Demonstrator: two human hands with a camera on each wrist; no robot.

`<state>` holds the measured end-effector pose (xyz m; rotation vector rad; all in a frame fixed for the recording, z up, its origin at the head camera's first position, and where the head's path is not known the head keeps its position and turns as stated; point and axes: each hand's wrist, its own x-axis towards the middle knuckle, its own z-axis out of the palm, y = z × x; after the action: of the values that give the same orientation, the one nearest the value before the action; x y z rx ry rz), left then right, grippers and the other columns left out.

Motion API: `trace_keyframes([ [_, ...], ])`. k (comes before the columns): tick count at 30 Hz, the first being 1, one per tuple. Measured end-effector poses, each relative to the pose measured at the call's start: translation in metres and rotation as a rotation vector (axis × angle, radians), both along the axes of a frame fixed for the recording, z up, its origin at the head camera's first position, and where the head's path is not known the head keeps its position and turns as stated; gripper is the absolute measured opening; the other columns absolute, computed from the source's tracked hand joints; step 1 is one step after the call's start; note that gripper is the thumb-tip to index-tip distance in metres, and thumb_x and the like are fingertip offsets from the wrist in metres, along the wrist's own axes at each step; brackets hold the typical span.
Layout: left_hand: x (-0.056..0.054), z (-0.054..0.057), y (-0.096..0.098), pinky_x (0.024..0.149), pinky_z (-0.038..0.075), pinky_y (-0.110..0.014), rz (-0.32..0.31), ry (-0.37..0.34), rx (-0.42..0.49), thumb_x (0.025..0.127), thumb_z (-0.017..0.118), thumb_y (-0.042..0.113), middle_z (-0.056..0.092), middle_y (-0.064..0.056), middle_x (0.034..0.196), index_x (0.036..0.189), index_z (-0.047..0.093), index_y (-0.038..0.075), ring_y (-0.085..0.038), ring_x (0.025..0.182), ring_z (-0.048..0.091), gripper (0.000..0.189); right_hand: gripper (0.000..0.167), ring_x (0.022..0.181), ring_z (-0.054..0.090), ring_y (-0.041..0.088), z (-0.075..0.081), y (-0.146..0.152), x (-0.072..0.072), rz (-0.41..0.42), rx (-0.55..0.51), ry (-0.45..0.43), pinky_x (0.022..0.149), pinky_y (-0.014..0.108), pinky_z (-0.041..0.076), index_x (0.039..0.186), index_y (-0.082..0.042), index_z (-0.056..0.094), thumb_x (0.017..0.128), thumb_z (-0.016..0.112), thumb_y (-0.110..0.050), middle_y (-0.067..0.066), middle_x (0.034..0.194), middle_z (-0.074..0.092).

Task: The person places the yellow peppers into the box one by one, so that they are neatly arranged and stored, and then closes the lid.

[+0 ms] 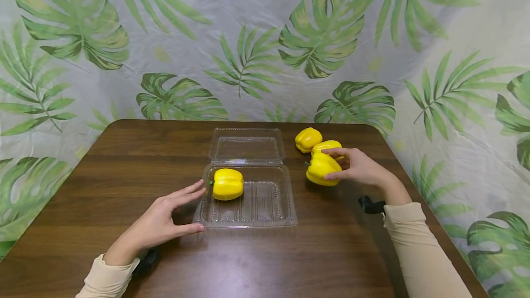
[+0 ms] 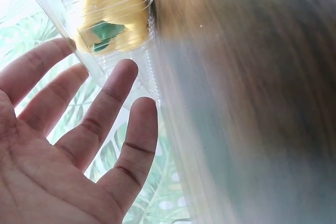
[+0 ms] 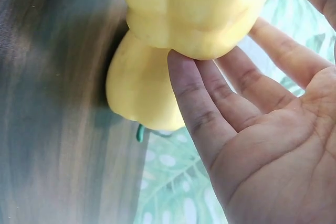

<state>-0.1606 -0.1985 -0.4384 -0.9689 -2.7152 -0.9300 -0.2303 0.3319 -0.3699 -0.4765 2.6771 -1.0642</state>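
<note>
A clear plastic clamshell container [image 1: 265,208] lies on the table with its lid [image 1: 247,148] folded back. One yellow bell pepper [image 1: 227,184] rests on its side in the left part of the base, green stem to the left. My left hand [image 1: 157,220] is at the container's left side, fingers extended and fingertips right at the rim. To the right of the container, my right hand [image 1: 366,168] grips another yellow bell pepper [image 1: 322,170] between thumb and fingers. In the right wrist view the fingertips press against this pepper's lower end [image 3: 194,24].
Two more yellow bell peppers, a farther one [image 1: 308,140] and a partly hidden one [image 1: 327,145], lie behind the held pepper. The brown wooden table [image 1: 136,160] ends at the back against a leaf-patterned cloth [image 1: 248,59]. Dark straps are on both wrists.
</note>
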Motion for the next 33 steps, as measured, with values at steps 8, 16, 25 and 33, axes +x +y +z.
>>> trace_keyframes([
  [8, 0.0, -0.001, 0.0, 0.112, 0.053, -0.049, 0.006, -0.002, 0.001, 0.084, 0.091, 0.048, 0.052, -0.005, 0.166, 0.152, 0.063, 0.015, -0.032, 0.145, 0.059, 0.081, 0.078, 0.122, 0.072, 0.037, 0.01, -0.004, -0.002, 0.005, 0.008, 0.003, 0.103, 0.045, 0.06, 0.157, -0.003, 0.053, 0.091, 0.088, -0.024, 0.025, 0.151, 0.059],
  [16, 0.0, -0.001, -0.001, 0.117, 0.046, -0.027, 0.006, -0.006, 0.019, 0.084, 0.091, 0.048, 0.052, -0.005, 0.166, 0.152, 0.063, 0.016, -0.032, 0.146, 0.058, 0.08, 0.078, 0.124, 0.071, 0.036, 0.018, -0.009, -0.004, 0.018, 0.0, 0.003, 0.107, 0.052, 0.057, 0.156, -0.004, 0.053, 0.091, 0.089, -0.025, 0.022, 0.152, 0.059],
  [25, -0.001, -0.002, -0.001, 0.115, 0.051, -0.039, 0.003, 0.007, 0.013, 0.084, 0.092, 0.047, 0.052, -0.005, 0.166, 0.152, 0.063, 0.016, -0.032, 0.145, 0.059, 0.08, 0.074, 0.118, 0.073, 0.032, 0.025, -0.015, -0.006, 0.039, 0.017, 0.033, 0.104, 0.048, 0.059, 0.154, -0.005, 0.056, 0.091, 0.089, -0.026, 0.019, 0.144, 0.064],
  [33, 0.0, -0.001, 0.0, 0.117, 0.046, -0.026, -0.001, 0.009, 0.022, 0.083, 0.093, 0.045, 0.053, -0.006, 0.165, 0.152, 0.063, 0.014, -0.032, 0.145, 0.059, 0.08, 0.078, 0.122, 0.071, 0.035, 0.03, -0.022, -0.008, 0.048, 0.034, 0.032, 0.107, 0.054, 0.057, 0.157, -0.005, 0.053, 0.091, 0.089, -0.026, 0.021, 0.146, 0.062],
])
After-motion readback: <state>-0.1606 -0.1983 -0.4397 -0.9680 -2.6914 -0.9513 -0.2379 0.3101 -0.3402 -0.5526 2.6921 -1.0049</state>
